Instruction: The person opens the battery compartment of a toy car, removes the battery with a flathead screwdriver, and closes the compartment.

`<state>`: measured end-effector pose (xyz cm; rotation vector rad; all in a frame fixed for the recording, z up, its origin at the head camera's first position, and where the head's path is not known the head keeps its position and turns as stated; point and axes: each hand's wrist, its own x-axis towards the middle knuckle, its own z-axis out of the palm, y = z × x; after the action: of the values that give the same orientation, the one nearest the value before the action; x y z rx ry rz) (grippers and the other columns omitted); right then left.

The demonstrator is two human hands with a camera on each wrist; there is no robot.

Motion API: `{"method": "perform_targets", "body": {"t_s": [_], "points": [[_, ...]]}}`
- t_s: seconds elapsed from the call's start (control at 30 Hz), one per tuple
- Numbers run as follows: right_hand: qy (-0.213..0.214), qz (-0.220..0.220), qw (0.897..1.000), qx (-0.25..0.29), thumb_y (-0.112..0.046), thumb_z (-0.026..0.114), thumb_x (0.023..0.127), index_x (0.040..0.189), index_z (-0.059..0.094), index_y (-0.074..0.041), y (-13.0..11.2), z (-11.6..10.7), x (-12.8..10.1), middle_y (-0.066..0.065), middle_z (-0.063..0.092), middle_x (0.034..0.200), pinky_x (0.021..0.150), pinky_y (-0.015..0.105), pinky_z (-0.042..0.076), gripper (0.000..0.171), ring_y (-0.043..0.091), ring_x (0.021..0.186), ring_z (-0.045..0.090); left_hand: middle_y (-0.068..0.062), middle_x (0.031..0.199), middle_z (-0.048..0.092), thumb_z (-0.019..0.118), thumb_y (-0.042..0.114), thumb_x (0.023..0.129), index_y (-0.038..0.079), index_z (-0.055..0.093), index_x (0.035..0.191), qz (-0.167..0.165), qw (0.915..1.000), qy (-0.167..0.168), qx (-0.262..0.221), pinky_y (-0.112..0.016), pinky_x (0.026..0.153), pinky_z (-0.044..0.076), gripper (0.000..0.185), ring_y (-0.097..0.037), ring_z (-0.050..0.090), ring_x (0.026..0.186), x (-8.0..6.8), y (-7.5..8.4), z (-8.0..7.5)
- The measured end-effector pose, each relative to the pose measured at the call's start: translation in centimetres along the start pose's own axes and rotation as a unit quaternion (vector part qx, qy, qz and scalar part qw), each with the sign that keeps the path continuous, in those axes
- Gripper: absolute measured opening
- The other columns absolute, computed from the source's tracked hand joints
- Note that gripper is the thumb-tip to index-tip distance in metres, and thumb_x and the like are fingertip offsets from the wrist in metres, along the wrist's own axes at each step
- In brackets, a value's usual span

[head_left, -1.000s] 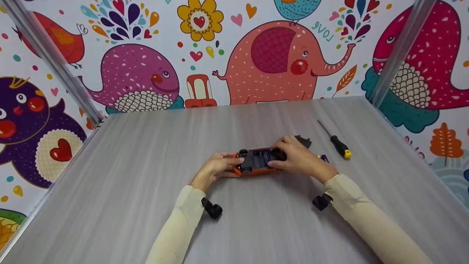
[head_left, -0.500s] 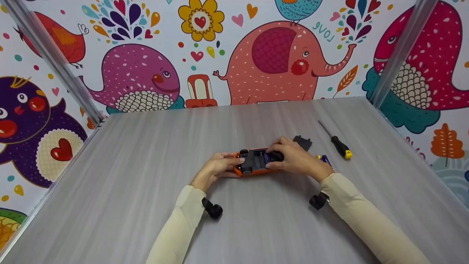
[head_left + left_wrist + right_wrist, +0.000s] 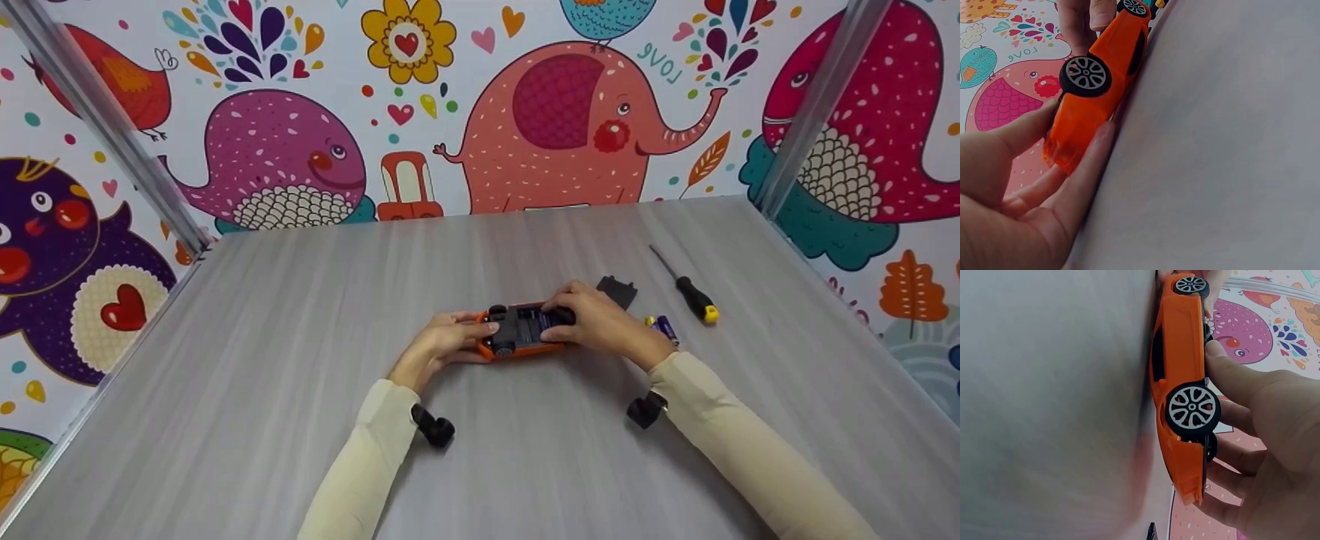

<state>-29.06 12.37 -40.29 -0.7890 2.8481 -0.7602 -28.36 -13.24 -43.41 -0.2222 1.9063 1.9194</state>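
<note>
An orange toy car [image 3: 525, 349] lies upside down on the table, its black underside and wheels facing up. My left hand [image 3: 442, 339] grips its left end, thumb on the underside and fingers along the orange body [image 3: 1081, 121]. In the underside is an open battery compartment, where a purple battery [image 3: 546, 323] shows. My right hand [image 3: 604, 322] reaches over the car's right end, with thumb and forefinger at the two ends of that battery. In the right wrist view, the thumb [image 3: 1230, 371] meets the underside's edge; the compartment is hidden there.
A dark battery cover [image 3: 618, 291] lies just behind my right hand. Loose purple-and-yellow batteries [image 3: 663, 328] rest beside the right wrist. Farther right lies a screwdriver [image 3: 697, 301] with a black and yellow handle. A patterned wall panel [image 3: 420, 112] bounds the table's back edge.
My right hand has shifted slightly left, its forefinger moving from the car's far right wheel to the battery compartment. The cover and loose batteries are more exposed. The left hand keeps its hold.
</note>
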Motion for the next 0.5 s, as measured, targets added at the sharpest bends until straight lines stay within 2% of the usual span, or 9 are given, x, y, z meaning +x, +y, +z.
{"method": "perform_targets", "body": {"t_s": [0.27, 0.5], "points": [[0.000, -0.028, 0.999, -0.018, -0.038, 0.066, 0.096, 0.128, 0.068, -0.009, -0.14, -0.16, -0.14, 0.013, 0.058, 0.131, 0.107, 0.052, 0.045, 0.043, 0.029, 0.121, 0.055, -0.020, 0.125, 0.068, 0.074, 0.012, 0.090, 0.000, 0.053, 0.141, 0.012, 0.9999, -0.002, 0.001, -0.039, 0.078, 0.062, 0.057, -0.022, 0.073, 0.094, -0.10, 0.05, -0.03], [-0.010, -0.025, 1.000, -0.014, -0.041, 0.063, 0.098, 0.128, 0.069, -0.012, -0.03, -0.20, -0.51, 0.011, 0.055, 0.135, 0.107, 0.052, 0.046, 0.042, 0.028, 0.122, 0.054, -0.019, 0.121, 0.070, 0.075, 0.012, 0.089, 0.001, 0.058, 0.136, 0.009, 1.0000, 0.001, 0.001, -0.039, 0.077, 0.063, 0.051, -0.023, 0.073, 0.093, -0.13, 0.03, 0.10]]}}
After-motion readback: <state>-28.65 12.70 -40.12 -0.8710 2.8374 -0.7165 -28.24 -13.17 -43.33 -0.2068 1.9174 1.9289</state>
